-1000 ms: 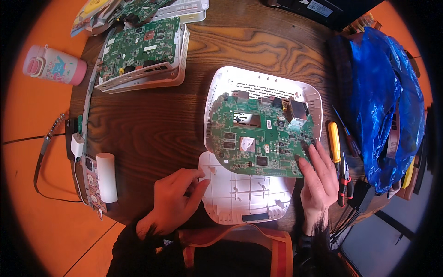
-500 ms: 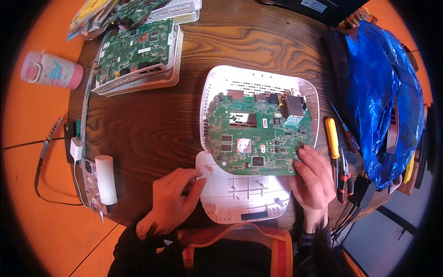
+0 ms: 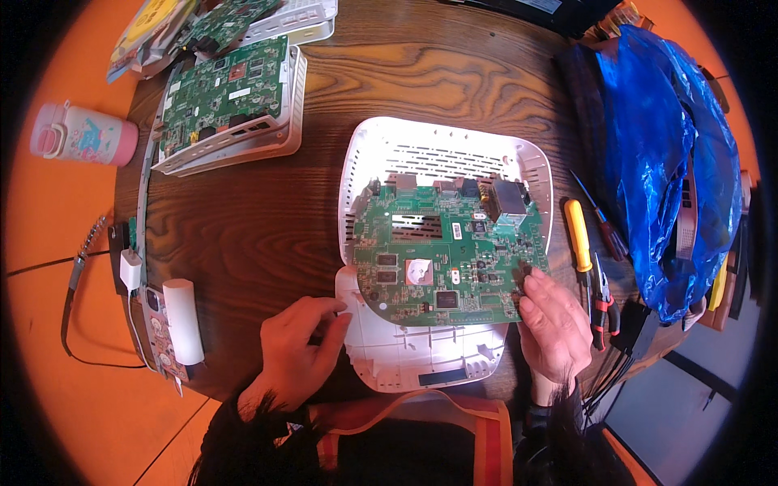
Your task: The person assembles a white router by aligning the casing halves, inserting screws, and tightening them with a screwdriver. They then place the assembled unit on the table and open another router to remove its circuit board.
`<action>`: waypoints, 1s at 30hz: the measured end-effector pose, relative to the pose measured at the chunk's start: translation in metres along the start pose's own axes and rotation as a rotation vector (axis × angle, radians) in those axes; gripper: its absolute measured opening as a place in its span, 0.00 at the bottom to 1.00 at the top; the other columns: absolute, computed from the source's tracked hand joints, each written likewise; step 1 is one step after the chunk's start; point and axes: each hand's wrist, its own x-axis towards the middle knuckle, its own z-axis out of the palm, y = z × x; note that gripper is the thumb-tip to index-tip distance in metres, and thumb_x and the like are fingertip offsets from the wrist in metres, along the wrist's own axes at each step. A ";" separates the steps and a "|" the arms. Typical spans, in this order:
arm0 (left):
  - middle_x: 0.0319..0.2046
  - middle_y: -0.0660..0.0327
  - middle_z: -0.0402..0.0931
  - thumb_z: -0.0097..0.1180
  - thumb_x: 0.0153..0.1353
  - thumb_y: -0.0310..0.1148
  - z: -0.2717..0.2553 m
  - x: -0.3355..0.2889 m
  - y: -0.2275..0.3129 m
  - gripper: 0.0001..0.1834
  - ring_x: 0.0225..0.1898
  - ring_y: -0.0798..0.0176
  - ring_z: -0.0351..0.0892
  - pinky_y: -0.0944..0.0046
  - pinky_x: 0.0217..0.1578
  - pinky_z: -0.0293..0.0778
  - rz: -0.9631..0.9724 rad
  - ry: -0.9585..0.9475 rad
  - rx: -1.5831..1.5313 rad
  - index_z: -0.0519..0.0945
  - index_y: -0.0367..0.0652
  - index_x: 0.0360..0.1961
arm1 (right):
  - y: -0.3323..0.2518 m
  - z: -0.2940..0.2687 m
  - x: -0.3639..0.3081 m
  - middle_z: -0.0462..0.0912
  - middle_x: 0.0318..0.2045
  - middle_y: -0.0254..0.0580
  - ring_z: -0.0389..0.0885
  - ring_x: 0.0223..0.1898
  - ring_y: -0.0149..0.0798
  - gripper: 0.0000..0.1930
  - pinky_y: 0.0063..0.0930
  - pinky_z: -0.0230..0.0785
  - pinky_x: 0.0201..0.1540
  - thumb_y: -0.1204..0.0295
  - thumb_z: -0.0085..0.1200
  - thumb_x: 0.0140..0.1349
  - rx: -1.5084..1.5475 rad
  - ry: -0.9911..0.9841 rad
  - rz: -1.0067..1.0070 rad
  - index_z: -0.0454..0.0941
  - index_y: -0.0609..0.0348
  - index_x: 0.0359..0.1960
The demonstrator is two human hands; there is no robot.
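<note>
A green circuit board (image 3: pixel 454 271) tilts over two white plastic shell halves, its near edge overlapping the lower one. My right hand (image 3: pixel 557 328) grips the board's near right corner, fingertips on top and the thumb hidden beneath. Behind it lies the vented shell half (image 3: pixel 531 158), whose slots show past the board. Closer to me, the other white shell half (image 3: pixel 421 356) lies with its ribbed inside up. My left hand (image 3: pixel 301 344) is beside this half's left edge, fingers loosely curled, with thumb and forefinger tips apart and nothing visible between them.
Right of the shells lie a yellow-handled tool (image 3: pixel 578 235), a screwdriver (image 3: pixel 609 235) and red-black pliers (image 3: pixel 604 308), near a blue plastic bag (image 3: pixel 648 162). More boards in white housings (image 3: pixel 231 113) sit far left. A white roll (image 3: pixel 183 322) and a bottle (image 3: pixel 85 134) are left.
The circuit board has come slightly toward me in my right hand, uncovering more of the vented shell half. My left hand has kept nearly the same pose. The view has shifted a little.
</note>
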 end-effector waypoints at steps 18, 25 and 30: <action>0.59 0.48 0.57 0.38 0.64 0.50 -0.008 -0.003 0.001 0.34 0.58 0.53 0.63 0.49 0.54 0.66 -0.536 -0.273 -1.504 0.49 0.38 0.63 | -0.035 -0.018 -0.001 0.76 0.42 0.35 0.76 0.45 0.38 0.15 0.35 0.72 0.47 0.76 0.61 0.44 0.171 -0.345 -0.052 0.76 0.51 0.37; 0.59 0.44 0.57 0.34 0.66 0.31 -0.012 0.001 0.000 0.22 0.56 0.51 0.66 0.51 0.51 0.70 -0.377 -0.079 -1.558 0.53 0.42 0.61 | 0.013 -0.009 0.011 0.68 0.52 0.65 0.66 0.55 0.62 0.19 0.49 0.59 0.56 0.66 0.56 0.50 -0.017 -0.023 -0.108 0.73 0.65 0.42; 0.57 0.45 0.60 0.34 0.67 0.30 -0.015 0.006 -0.005 0.22 0.54 0.52 0.68 0.54 0.49 0.73 -0.335 -0.007 -1.585 0.53 0.41 0.61 | 0.045 -0.017 0.008 0.67 0.56 0.55 0.59 0.61 0.57 0.14 0.44 0.54 0.60 0.66 0.64 0.41 -0.028 -0.232 0.228 0.80 0.56 0.32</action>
